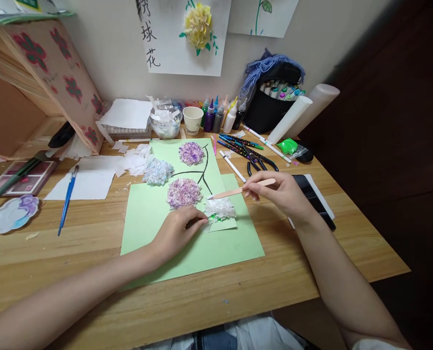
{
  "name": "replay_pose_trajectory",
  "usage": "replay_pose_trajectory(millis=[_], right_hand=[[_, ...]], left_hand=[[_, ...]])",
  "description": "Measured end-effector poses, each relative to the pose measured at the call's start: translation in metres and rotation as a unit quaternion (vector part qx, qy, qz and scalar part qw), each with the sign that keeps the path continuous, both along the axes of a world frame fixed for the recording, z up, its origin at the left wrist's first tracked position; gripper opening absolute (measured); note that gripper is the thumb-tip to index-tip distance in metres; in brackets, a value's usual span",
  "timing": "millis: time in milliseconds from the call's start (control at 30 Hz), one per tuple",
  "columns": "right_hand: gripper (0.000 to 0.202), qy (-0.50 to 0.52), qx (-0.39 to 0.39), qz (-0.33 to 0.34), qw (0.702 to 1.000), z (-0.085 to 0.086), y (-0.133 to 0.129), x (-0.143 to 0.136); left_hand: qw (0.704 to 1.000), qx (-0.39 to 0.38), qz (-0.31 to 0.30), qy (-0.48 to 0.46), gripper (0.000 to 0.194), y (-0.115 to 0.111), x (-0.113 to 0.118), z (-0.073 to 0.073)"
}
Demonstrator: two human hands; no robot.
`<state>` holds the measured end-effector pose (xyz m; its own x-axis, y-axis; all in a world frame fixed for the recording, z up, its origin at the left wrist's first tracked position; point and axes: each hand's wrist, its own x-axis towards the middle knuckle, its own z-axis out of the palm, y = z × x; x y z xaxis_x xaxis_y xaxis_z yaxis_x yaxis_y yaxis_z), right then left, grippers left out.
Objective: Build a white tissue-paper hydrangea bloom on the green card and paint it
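Right hand (280,192): we see a flat wooden stick (254,188) gripped between thumb and fingers, its tip at the upper edge of the white paper flower (221,208). Left hand (178,226): we find its fingertips at this flower's left edge; we cannot tell whether they pinch it. The white flower lies toward the right of the light green paper (158,243), beneath a black drawn branch (203,171). Beside the branch we note two purple flowers (184,193) and a pale blue flower (158,171). Farther out, we observe a blue paintbrush (68,200) and a palette (5,216) at left, black scissors (253,158) at right, and a paper cup (193,121) beside paint bottles (231,119) near the wall (114,48).
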<state>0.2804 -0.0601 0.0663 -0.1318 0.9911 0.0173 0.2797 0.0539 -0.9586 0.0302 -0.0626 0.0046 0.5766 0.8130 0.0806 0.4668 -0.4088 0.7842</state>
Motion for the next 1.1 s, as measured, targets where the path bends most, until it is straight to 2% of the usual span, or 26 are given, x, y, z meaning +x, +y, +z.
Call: replay_pose_trajectory(millis=[200, 367, 633, 900, 1100], right_hand=[[0.027, -0.036, 0.045, 0.092, 0.994, -0.002, -0.005, -0.002], [0.032, -0.112, 0.132, 0.124, 0.977, -0.002, -0.013, -0.007], [0.022, -0.179, 0.249, 0.154, 0.939, 0.0, -0.019, -0.014], [0.019, -0.202, 0.286, 0.173, 0.921, -0.001, -0.017, -0.016], [0.021, -0.229, 0.293, 0.172, 0.912, -0.002, -0.017, -0.017]], left_hand=[[0.998, 0.069, -0.011, 0.005, 0.02, 0.003, 0.006, -0.003], [0.99, 0.137, -0.008, 0.012, 0.02, 0.005, 0.013, -0.005], [0.989, 0.15, -0.009, 0.01, 0.017, 0.01, 0.023, -0.004], [0.991, 0.13, -0.014, -0.014, 0.018, 0.015, 0.026, -0.006], [0.987, 0.162, 0.0, -0.026, 0.02, 0.012, 0.024, -0.004]])
